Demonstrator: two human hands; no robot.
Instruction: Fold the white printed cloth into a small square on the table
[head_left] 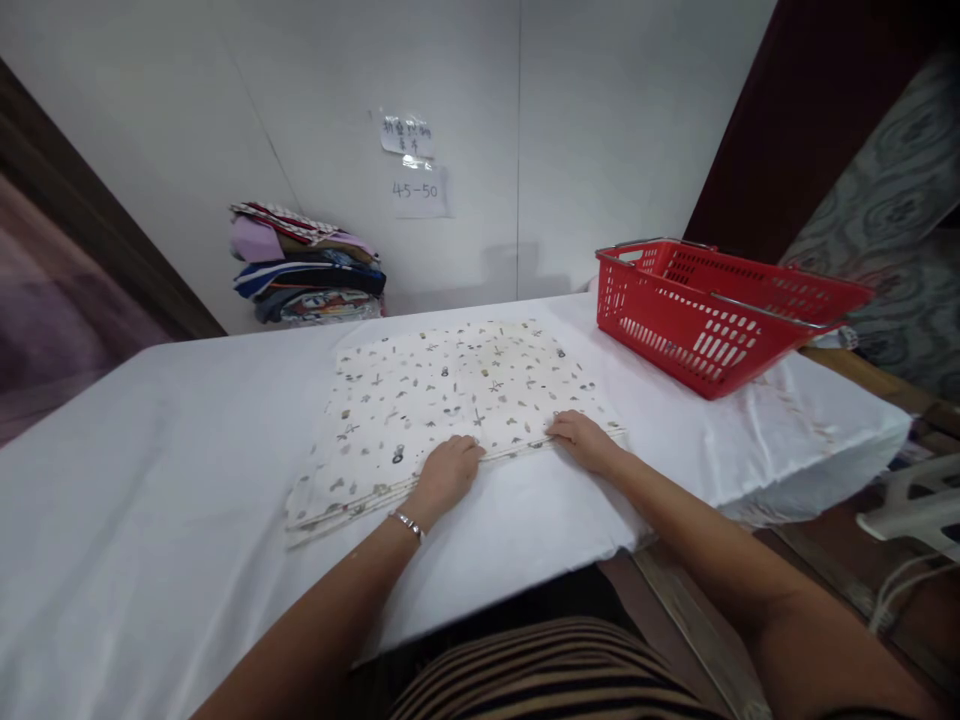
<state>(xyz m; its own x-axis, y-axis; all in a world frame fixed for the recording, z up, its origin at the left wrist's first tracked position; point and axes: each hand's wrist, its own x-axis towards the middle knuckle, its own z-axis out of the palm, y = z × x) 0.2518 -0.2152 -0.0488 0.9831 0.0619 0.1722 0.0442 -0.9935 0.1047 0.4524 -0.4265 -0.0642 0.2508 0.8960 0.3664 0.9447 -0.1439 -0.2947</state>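
A cream cloth (416,395) printed with small grey and brown figures lies folded in layers on the white-covered table (187,430). Its layered near edge faces me. My left hand (450,470), a silver bracelet at the wrist, grips that edge near its middle, with the fingers curled over it. Farther right along the same edge, my right hand (583,440) pinches the cloth close to its right corner. Both thumbs are mostly hidden. The cloth lies mostly flat, with a faint crease down its middle.
A red plastic basket (675,325) with metal handles stands at the table's right side. Folded fabrics (307,270) are piled against the wall at the back left. Paper notes (420,190) hang on the wall. A white plastic stool (915,510) is at the right.
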